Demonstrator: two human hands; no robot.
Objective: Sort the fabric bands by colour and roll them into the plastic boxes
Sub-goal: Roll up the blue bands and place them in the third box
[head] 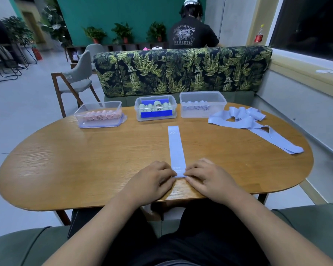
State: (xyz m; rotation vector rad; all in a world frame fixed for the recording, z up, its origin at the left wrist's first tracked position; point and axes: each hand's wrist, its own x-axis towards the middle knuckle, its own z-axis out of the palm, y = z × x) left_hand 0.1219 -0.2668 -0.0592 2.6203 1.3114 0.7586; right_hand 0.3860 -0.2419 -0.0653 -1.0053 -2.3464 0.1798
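Both hands pinch the near end of a pale blue band (176,148), left hand (152,181) and right hand (210,179) at its corners, fingers curled. It lies flat and straight on the wooden table (85,160). Beyond stand a box of pink rolls (96,103), a box of green rolls (136,110) and a box of blue rolls (202,97), with loose blue bands (238,120) heaped beside the last.
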